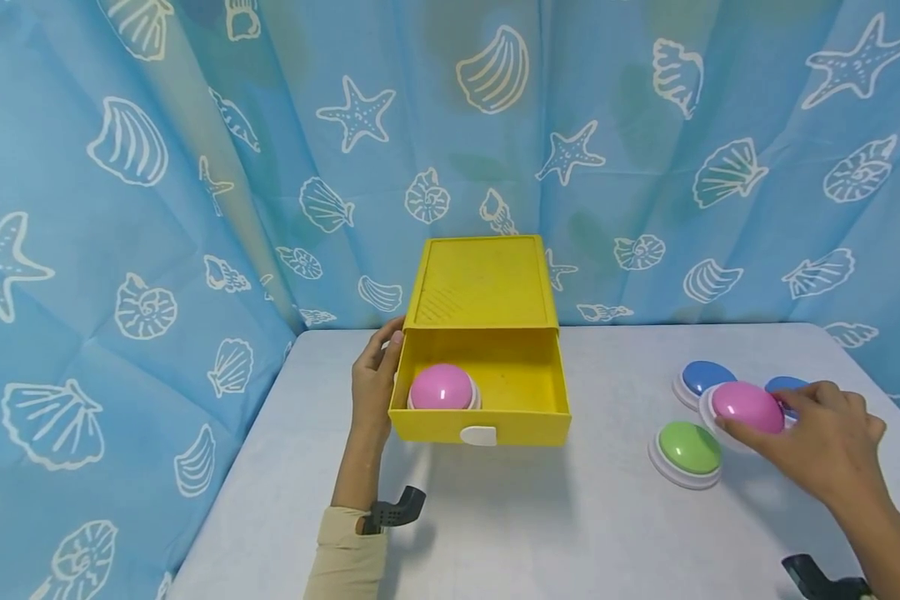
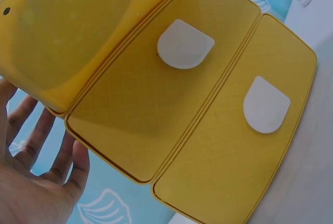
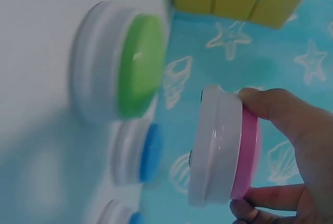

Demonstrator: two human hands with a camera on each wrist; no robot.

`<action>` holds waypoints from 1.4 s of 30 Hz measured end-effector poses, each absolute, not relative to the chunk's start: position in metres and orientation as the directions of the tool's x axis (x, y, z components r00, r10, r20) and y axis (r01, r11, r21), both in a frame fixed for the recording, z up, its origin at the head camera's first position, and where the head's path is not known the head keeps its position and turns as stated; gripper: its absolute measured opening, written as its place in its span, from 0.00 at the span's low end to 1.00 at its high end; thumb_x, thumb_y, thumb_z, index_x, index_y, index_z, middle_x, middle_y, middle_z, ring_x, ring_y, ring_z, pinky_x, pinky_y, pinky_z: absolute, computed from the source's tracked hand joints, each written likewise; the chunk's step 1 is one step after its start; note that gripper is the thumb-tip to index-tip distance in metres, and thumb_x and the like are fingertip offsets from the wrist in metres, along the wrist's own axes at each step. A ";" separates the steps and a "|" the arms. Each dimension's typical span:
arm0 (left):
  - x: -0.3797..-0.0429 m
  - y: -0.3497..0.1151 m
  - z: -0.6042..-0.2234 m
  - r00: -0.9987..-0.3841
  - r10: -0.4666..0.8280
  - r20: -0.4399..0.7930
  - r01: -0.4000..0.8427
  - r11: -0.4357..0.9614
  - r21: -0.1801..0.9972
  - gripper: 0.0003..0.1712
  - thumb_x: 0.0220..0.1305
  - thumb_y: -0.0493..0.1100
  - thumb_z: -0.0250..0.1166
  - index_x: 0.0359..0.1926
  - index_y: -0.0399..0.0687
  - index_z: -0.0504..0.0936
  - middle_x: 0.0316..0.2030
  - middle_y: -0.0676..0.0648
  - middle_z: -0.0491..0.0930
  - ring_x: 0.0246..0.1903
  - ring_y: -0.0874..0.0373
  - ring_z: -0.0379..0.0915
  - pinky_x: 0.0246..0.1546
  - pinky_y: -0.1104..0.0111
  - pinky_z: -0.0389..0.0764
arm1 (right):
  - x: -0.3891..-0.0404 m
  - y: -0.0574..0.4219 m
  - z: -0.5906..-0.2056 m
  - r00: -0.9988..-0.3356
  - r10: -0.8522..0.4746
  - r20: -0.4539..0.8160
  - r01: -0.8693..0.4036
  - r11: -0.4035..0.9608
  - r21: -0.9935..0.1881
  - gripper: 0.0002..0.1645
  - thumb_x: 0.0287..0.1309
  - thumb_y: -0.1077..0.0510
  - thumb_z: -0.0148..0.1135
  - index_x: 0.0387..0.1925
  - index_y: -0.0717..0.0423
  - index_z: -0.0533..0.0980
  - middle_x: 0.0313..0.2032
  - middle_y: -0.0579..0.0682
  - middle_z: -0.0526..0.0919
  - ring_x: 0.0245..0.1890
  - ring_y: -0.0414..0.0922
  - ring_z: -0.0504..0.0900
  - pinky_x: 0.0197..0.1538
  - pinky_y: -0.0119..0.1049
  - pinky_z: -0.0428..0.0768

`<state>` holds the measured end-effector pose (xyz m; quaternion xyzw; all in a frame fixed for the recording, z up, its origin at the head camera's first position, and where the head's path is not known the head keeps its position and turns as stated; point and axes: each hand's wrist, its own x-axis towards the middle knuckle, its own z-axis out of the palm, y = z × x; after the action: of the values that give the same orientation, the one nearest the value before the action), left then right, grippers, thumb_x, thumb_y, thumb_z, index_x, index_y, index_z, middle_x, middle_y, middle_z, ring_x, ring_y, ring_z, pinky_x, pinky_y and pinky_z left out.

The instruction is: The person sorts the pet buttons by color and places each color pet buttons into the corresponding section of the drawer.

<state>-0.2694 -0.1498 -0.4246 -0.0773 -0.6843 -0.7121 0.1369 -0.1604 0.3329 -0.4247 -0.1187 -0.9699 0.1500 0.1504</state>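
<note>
My right hand (image 1: 832, 437) holds a pink push button (image 1: 750, 406) with a white base, pinching its rim between thumb and fingers. In the right wrist view this pink button (image 3: 221, 146) is tilted on edge and clear of the table. My left hand (image 1: 373, 375) lies along the left side of a yellow drawer box (image 1: 487, 283), fingers (image 2: 36, 135) loosely extended. The box's top drawer (image 1: 427, 427) is pulled out. Inside, at its left, sits another pink button (image 1: 441, 387). Two lower drawers (image 2: 132, 109) with white knobs are closed.
A green button (image 1: 688, 447) stands on the white table (image 1: 495, 525) left of my right hand. A blue button (image 1: 707, 377) lies behind it; a second blue button (image 1: 786, 384) is partly hidden by the hand. A blue seashell curtain (image 1: 450, 125) hangs behind the box.
</note>
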 end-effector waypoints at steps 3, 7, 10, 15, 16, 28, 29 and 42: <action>-0.270 -0.150 -0.425 -0.946 -0.091 0.311 0.314 -0.025 0.949 0.23 0.70 0.62 0.60 0.62 0.67 0.78 0.56 0.55 0.80 0.52 0.55 0.77 0.50 0.65 0.82 | -0.160 0.323 -0.415 -0.923 0.249 0.293 0.140 0.927 -0.347 0.58 0.42 0.28 0.74 0.52 0.78 0.73 0.49 0.75 0.65 0.52 0.73 0.59 0.41 0.66 0.58; -0.269 -0.151 -0.424 -0.949 -0.083 0.303 0.306 -0.027 0.952 0.23 0.73 0.58 0.59 0.64 0.63 0.77 0.57 0.52 0.80 0.53 0.54 0.77 0.51 0.65 0.81 | -0.160 0.308 -0.399 -0.924 0.214 0.318 0.082 0.920 -0.383 0.55 0.42 0.32 0.77 0.53 0.76 0.75 0.49 0.74 0.66 0.52 0.73 0.59 0.42 0.66 0.57; -0.268 -0.153 -0.424 -0.952 -0.081 0.296 0.299 -0.035 0.954 0.22 0.73 0.57 0.59 0.65 0.62 0.77 0.57 0.51 0.80 0.53 0.54 0.77 0.52 0.64 0.81 | -0.162 0.297 -0.389 -0.929 0.186 0.321 0.039 0.909 -0.416 0.53 0.42 0.34 0.78 0.53 0.75 0.75 0.49 0.73 0.66 0.53 0.73 0.59 0.44 0.68 0.56; -0.267 -0.154 -0.426 -0.943 -0.084 0.322 0.326 -0.039 0.945 0.22 0.71 0.60 0.60 0.62 0.66 0.79 0.54 0.51 0.81 0.51 0.52 0.77 0.51 0.63 0.82 | -0.163 0.281 -0.376 -0.934 0.117 0.339 -0.049 0.895 -0.443 0.50 0.42 0.36 0.79 0.54 0.71 0.76 0.51 0.70 0.67 0.54 0.71 0.60 0.45 0.68 0.56; -0.266 -0.154 -0.425 -0.943 -0.083 0.322 0.326 -0.039 0.945 0.22 0.71 0.61 0.60 0.62 0.67 0.79 0.54 0.51 0.81 0.51 0.52 0.78 0.51 0.63 0.82 | -0.163 0.278 -0.373 -0.933 0.101 0.345 -0.067 0.894 -0.443 0.50 0.42 0.36 0.79 0.54 0.70 0.77 0.51 0.69 0.68 0.54 0.71 0.60 0.45 0.68 0.56; -0.267 -0.152 -0.426 -0.945 -0.079 0.318 0.322 -0.040 0.946 0.21 0.70 0.61 0.60 0.61 0.67 0.79 0.53 0.50 0.81 0.50 0.52 0.78 0.50 0.63 0.82 | -0.164 0.236 -0.337 -0.919 0.011 0.393 -0.191 0.861 -0.471 0.48 0.39 0.40 0.83 0.55 0.68 0.78 0.51 0.62 0.71 0.56 0.66 0.61 0.49 0.67 0.58; -0.267 -0.152 -0.426 -0.943 -0.078 0.323 0.326 -0.037 0.945 0.21 0.71 0.61 0.60 0.61 0.68 0.79 0.54 0.51 0.81 0.50 0.52 0.78 0.50 0.63 0.82 | -0.164 0.232 -0.334 -0.922 0.008 0.387 -0.193 0.858 -0.477 0.48 0.39 0.40 0.82 0.55 0.67 0.78 0.51 0.62 0.71 0.56 0.66 0.61 0.48 0.67 0.60; -0.270 -0.151 -0.426 -0.948 -0.073 0.310 0.314 -0.051 0.948 0.21 0.72 0.59 0.60 0.62 0.66 0.78 0.55 0.50 0.81 0.51 0.52 0.77 0.51 0.63 0.82 | -0.166 0.188 -0.306 -0.902 -0.044 0.429 -0.284 0.809 -0.515 0.46 0.39 0.38 0.83 0.55 0.63 0.80 0.49 0.55 0.73 0.56 0.61 0.63 0.42 0.56 0.65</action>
<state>-0.2698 -0.1511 -0.4257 -0.0894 -0.6756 -0.7193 0.1344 -0.1663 0.1882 -0.3061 0.0885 -0.9291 0.2964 0.2025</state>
